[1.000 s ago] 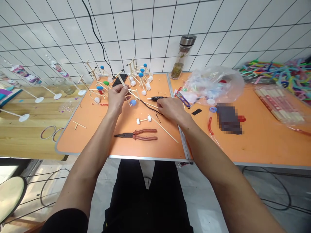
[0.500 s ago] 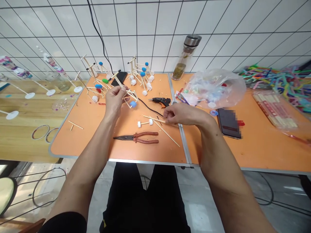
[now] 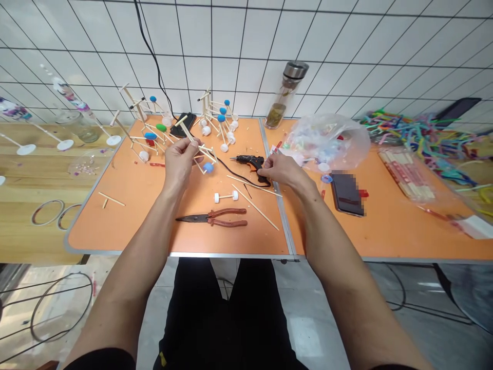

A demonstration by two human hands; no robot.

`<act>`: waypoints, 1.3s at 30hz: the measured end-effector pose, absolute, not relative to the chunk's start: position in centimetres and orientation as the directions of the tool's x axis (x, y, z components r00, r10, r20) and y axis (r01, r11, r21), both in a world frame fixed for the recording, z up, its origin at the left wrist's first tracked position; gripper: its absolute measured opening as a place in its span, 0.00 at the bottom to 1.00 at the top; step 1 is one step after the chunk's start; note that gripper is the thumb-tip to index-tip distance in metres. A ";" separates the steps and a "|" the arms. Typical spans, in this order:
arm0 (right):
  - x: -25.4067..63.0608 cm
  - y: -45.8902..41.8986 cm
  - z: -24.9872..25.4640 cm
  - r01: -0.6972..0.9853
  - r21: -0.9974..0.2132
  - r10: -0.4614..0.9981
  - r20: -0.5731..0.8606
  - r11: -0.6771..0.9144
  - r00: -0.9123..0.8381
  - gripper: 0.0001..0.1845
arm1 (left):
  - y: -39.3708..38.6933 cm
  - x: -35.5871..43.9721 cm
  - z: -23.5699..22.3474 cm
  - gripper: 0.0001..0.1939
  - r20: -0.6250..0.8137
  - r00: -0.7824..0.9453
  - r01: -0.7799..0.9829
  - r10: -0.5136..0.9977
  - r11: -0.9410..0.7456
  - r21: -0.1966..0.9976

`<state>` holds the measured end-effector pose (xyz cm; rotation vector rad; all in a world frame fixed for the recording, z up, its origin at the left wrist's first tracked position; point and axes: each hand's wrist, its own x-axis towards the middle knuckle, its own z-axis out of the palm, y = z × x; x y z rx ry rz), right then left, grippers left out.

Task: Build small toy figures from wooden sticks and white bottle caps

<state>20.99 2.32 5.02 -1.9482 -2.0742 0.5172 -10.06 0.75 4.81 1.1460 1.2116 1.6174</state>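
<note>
My left hand pinches a small model made of wooden sticks, with a T-shaped stick at the top and a blue oval piece low on its right side. My right hand has its fingers curled at the handle of a black and orange hot glue gun, which lies on the table; its fingertips are partly hidden. Below it lie loose thin sticks and a short stick with white wheels on its ends. Red-handled long-nose pliers rest nearer the front edge.
Several finished-looking stick models stand at the back. Farther right are a glass tea bottle, a plastic bag, a phone and packed sticks. The glue gun's black cord runs across the orange table.
My right hand has moved up from beside the loose sticks to the glue gun's handle. My left hand still holds the stick model. The view has shifted slightly to the right.
</note>
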 end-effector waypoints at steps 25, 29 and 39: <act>19.1 2.7 3.3 0.953 -0.297 0.983 0.153 -0.053 0.103 0.14 | 1.8 -10.5 3.5 0.16 0.218 -0.264 -0.022 0.940 -0.232 0.972; 18.7 0.7 5.3 0.940 -0.333 0.965 0.260 0.076 0.014 0.17 | 1.9 -10.5 3.5 0.12 0.244 -0.263 0.016 0.934 -0.248 0.969; 16.1 -2.5 6.2 0.754 -0.461 0.819 -0.092 0.469 -0.566 0.22 | 1.9 -10.5 3.2 0.08 0.269 -0.252 0.079 0.929 -0.257 0.963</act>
